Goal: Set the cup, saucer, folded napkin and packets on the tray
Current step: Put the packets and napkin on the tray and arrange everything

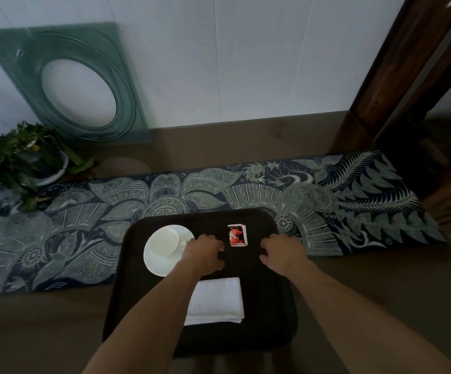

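Nearest the camera, two bare forearms reach forward over a dark, matte tray with rounded corners, resting on a smooth brown counter. A white folded napkin, soft and square-edged, lies on the tray's near half, partly under the left forearm. Further in, the left hand hovers palm down with fingers loosely curled and holds nothing, just beside the round white saucer; a glossy white cup sits on that saucer. The right hand is likewise empty, fingers bent, near the tray's right edge. Between the hands, slightly beyond them, a small stack of red-and-white rectangular packets lies flat on the tray. Beyond runs a dark blue patterned cloth runner, a potted plant at far left, and a greenish glass panel with a round hole leaning against the pale wall.
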Action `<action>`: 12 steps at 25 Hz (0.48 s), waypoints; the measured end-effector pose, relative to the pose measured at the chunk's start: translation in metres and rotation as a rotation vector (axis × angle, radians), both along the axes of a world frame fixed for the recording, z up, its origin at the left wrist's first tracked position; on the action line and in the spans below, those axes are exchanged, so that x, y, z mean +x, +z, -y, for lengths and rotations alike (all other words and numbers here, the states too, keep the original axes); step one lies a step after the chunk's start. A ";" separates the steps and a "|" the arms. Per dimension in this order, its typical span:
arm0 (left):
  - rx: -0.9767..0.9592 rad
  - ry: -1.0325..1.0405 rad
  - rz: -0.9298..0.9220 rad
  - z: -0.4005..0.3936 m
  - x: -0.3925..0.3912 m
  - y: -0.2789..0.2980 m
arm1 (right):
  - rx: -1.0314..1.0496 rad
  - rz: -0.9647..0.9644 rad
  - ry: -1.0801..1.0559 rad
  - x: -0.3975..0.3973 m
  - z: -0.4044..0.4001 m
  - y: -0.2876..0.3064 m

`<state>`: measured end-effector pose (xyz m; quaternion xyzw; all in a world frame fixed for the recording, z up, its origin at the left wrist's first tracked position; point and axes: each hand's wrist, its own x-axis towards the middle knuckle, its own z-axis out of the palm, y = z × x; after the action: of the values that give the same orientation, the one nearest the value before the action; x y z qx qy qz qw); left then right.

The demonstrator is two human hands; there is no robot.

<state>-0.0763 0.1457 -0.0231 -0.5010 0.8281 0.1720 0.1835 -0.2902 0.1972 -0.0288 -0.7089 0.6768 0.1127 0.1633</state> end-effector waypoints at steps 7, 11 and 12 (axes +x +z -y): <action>-0.114 0.054 0.003 0.019 -0.015 -0.013 | -0.016 0.095 0.045 -0.013 0.029 -0.016; -0.166 0.073 -0.043 0.033 -0.017 -0.024 | -0.039 0.123 0.035 -0.010 0.047 -0.025; -0.181 0.067 -0.058 0.037 -0.019 -0.028 | -0.046 0.133 0.034 -0.009 0.052 -0.027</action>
<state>-0.0951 0.1086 -0.0514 -0.5379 0.8279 0.1169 0.1075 -0.2990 0.1456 -0.0560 -0.7299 0.6546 0.0526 0.1898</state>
